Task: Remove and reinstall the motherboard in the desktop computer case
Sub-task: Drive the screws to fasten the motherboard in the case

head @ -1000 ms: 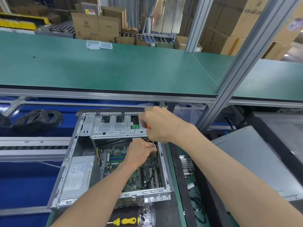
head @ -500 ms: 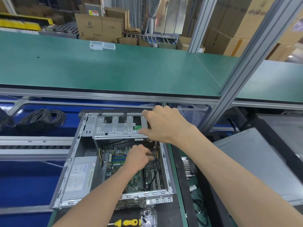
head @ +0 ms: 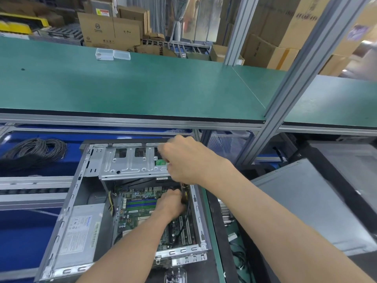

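Observation:
The open desktop case [head: 67, 211] lies on its side below the green shelf. Its green motherboard [head: 140, 213] sits in the bottom, under the silver drive cage [head: 130, 164]. My right hand [head: 187, 160] is curled over the handle of a screwdriver whose thin shaft [head: 182, 187] points down at the board's far right corner. My left hand [head: 170, 204] is inside the case with its fingers closed around the lower shaft near the tip. The tip and the screw are hidden by my fingers.
A grey power supply [head: 81, 231] fills the case's left side. A coil of black cable [head: 34, 152] lies at left. A grey side panel [head: 306, 201] and a heatsink [head: 224, 211] lie at right. An aluminium post [head: 285, 99] slants up. Clear boxes [head: 112, 54] sit on the green shelf [head: 163, 88].
My right hand has closed down over the screwdriver handle, hiding its orange part. My left hand stays at the shaft in the same corner. The yellow-handled tool has left the bottom edge.

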The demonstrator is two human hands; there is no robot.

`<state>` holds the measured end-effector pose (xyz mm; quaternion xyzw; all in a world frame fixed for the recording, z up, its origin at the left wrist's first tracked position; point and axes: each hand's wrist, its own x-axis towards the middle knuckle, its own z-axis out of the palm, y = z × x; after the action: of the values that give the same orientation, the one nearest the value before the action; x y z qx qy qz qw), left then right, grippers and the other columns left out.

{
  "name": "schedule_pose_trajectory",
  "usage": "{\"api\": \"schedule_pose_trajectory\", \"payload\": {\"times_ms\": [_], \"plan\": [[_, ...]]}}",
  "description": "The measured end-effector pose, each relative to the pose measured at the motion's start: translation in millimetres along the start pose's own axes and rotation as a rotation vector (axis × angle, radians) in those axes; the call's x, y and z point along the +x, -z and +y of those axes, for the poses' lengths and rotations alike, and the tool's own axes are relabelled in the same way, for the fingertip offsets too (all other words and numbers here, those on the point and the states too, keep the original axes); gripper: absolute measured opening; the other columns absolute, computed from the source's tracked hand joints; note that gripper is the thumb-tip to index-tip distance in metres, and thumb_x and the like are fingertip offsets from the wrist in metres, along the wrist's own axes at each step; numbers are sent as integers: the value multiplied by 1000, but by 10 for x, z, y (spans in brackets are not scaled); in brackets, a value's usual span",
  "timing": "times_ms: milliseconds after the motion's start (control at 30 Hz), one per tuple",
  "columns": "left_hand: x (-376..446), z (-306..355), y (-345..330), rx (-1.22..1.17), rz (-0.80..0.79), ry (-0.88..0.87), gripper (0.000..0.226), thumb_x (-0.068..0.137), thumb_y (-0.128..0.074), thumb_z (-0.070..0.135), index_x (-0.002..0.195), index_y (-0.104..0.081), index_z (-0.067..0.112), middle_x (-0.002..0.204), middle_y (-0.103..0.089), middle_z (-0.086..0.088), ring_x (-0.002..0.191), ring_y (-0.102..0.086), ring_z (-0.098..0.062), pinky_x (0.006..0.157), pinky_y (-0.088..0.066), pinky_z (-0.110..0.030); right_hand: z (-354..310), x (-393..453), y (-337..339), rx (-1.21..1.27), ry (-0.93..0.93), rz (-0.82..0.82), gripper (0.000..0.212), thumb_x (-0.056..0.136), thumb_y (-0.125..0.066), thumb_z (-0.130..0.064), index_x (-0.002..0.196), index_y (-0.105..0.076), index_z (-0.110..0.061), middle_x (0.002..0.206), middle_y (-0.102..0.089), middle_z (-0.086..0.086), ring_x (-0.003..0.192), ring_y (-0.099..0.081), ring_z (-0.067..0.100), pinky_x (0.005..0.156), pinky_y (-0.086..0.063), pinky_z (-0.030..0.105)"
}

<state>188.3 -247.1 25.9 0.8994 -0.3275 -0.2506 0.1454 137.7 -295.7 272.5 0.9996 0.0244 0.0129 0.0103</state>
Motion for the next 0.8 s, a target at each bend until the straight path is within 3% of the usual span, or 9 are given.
{"api": "schedule_pose_trajectory", "payload": {"times_ms": [100,167,233,333,433,533,633,700,800], "plan": [[27,35,-16,-4,29,-1,30,84,-57,14,113,-61,15,116,-58,-12,98,-57,-31,80,-49,-38,9,-48,8,106,55,-35,32,71,-66,-11,101,-56,-17,95,-45,0,80,-55,28,61,-36,34],[37,57,-22,0,38,-8,30,83,-55,9,112,-61,15,114,-60,-12,94,-56,-29,78,-48,-37,1,-79,-43,-4,-25,61,38,80,-69,-31,112,-54,-17,86,-41,2,82,-58,34,60,-36,36],[32,82,-15,7,29,-22,35,84,-54,7,118,-59,16,114,-58,-12,102,-57,-32,79,-45,-37,10,-79,-66,-164,-84,134,38,94,-62,-43,116,-54,-13,76,-38,4,86,-61,37,61,-34,39],[35,104,-7,-20,37,-17,22,81,-51,4,99,-59,15,109,-62,-13,94,-57,-31,74,-47,-37,31,-81,-49,-25,8,86,19,88,-62,-16,105,-56,-14,85,-45,4,84,-58,33,60,-36,36],[49,113,-21,-46,26,20,11,82,-50,2,87,-58,9,105,-66,-15,92,-61,-33,73,-48,-36,51,-129,-28,71,71,25,36,72,-69,-15,105,-55,-18,95,-49,0,76,-52,25,57,-35,33],[70,131,-45,-13,38,22,26,87,-48,1,110,-58,9,111,-60,-15,104,-59,-34,79,-46,-38,54,-153,-31,-190,-94,169,38,89,-63,-45,114,-56,-17,85,-53,6,82,-62,35,60,-32,37],[74,137,-50,19,41,16,32,89,-47,3,119,-56,7,105,-56,-12,110,-57,-35,79,-42,-37,109,-127,-4,-104,-53,116,18,89,-61,-23,105,-58,-15,78,-43,1,85,-60,35,61,-37,38],[75,134,-48,21,45,20,30,87,-46,3,115,-56,8,109,-58,-14,108,-58,-36,74,-41,-37,140,-137,41,58,17,4,27,74,-63,-13,100,-58,-18,87,-46,-2,82,-56,28,60,-42,35],[56,144,-33,50,38,24,27,89,-48,5,114,-56,8,113,-59,-14,106,-58,-35,73,-40,-37,132,-185,33,-63,-46,94,32,82,-64,-38,107,-57,-20,91,-54,3,80,-59,31,58,-34,34]]}}
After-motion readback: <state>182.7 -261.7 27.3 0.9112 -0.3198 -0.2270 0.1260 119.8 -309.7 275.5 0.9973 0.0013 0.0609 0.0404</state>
